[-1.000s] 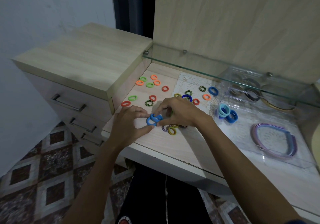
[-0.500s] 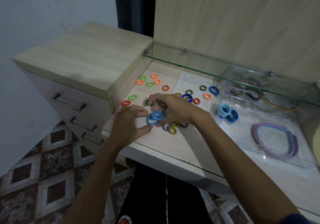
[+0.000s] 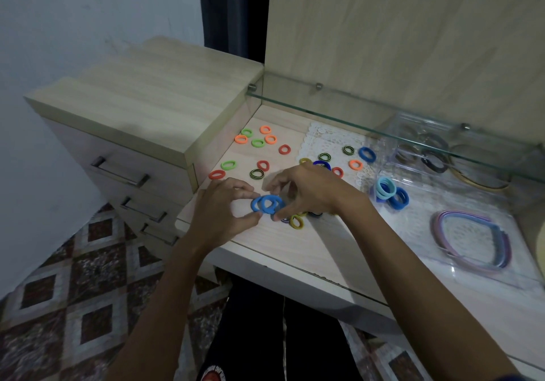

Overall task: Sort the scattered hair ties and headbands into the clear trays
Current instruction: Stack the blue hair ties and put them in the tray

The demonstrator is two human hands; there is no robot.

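Left hand (image 3: pixel 219 212) and right hand (image 3: pixel 309 192) together, pinching blue hair ties (image 3: pixel 267 203) just above tabletop (image 3: pixel 265 242). Loose hair ties (image 3: pixel 258 143) scattered behind; clear tray (image 3: pixel 460 274) at right, holding headbands (image 3: pixel 472 239).

My view is dim and slightly soft, lit from above. The hands (image 3: pixel 265 200) cast faint shadows on the desk (image 3: pixel 283 242). The glass shelf (image 3: pixel 413 121) shows pale reflections, and straight lines bow toward the edges.
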